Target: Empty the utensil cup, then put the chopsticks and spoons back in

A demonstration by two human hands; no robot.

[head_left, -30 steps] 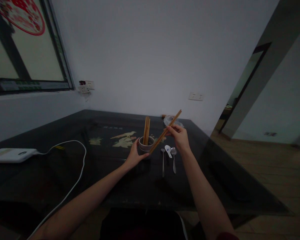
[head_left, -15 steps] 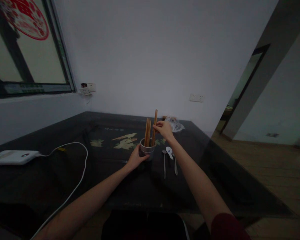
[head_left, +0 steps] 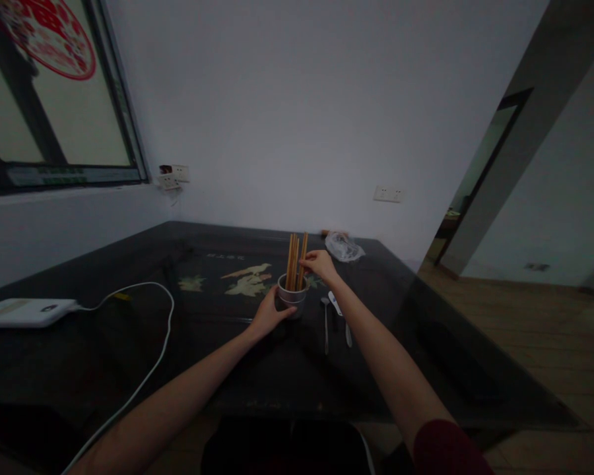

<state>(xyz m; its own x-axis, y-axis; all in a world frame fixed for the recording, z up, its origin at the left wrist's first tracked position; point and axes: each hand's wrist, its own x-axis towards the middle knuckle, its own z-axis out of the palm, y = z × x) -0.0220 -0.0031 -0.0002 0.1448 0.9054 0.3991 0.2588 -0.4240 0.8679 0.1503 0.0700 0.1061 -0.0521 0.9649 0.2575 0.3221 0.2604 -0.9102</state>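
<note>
A grey metal cup stands on the dark table, with several wooden chopsticks upright inside it. My left hand is wrapped round the cup's left side and front, thumb across its lower part. Between the thumb and fingers of my right hand are chopsticks, whose lower ends are inside the cup at its right side. Just right of the cup lie a metal spoon and a white spoon. Another metal utensil is partly hidden under my right forearm.
A crumpled clear plastic bag lies at the back of the table. On the left, a white power bank has a white cable curving toward the front edge. A dark long object lies on the right.
My right hand has moved down and slightly left, lowering the chopsticks further into the cup. My left hand stays on the cup.
</note>
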